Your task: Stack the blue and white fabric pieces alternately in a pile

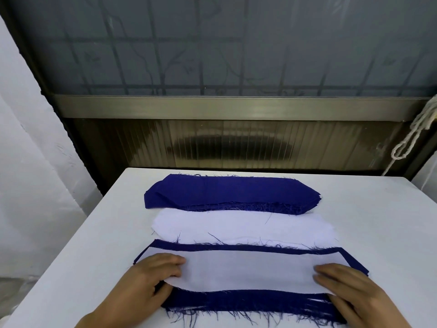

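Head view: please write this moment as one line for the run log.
left hand: on white piece | right hand: on same piece | below: blue piece | supply: blue stack, white stack

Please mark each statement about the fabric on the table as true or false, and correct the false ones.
1. The top piece of the nearest pile is white. True.
2. The left hand is lifted in the air, away from the fabric. False: it rests on the left end of the nearest pile.
3. A stack of blue pieces lies at the far side of the table. True.
4. The white stack lies farther away than the stack of blue pieces. False: it lies between that stack and the nearest pile.
5. The right hand touches the right end of the nearest pile. True.
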